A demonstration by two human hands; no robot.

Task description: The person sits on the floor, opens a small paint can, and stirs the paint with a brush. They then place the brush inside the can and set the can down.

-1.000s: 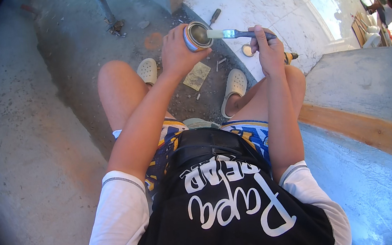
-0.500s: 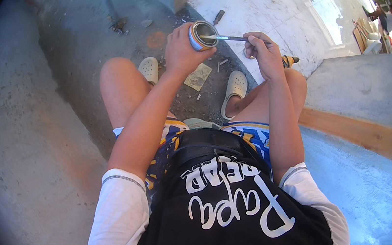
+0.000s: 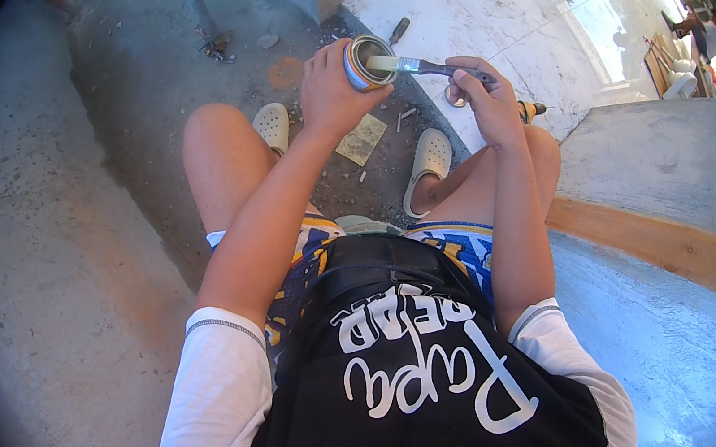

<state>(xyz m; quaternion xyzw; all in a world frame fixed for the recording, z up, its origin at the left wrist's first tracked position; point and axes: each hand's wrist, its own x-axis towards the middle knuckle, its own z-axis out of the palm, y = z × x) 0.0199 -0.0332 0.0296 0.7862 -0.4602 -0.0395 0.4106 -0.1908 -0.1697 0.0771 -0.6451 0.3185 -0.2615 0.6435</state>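
Note:
My left hand [image 3: 330,93] is wrapped round a small open tin can [image 3: 359,77], tilted so its mouth faces right. In my right hand [image 3: 487,102] is a paintbrush [image 3: 437,66], gripped by its dark handle between thumb and fingers. The brush's pale bristles reach into the mouth of the can, and its flat side shows. How much the can holds is hard to make out. Just behind my right fingers, a small round lid [image 3: 454,96] lies on the white surface.
A screwdriver [image 3: 400,31] lies beyond the can at the white slab's edge. A yellow and black power tool [image 3: 531,111] sits beside my right knee. Between my clogs, a pale square piece [image 3: 362,140] rests on the gritty floor. Another person [image 3: 704,38] is far right.
The brush has turned in my right hand, so its broad side now shows instead of its thin edge. My left hand and the can have barely moved.

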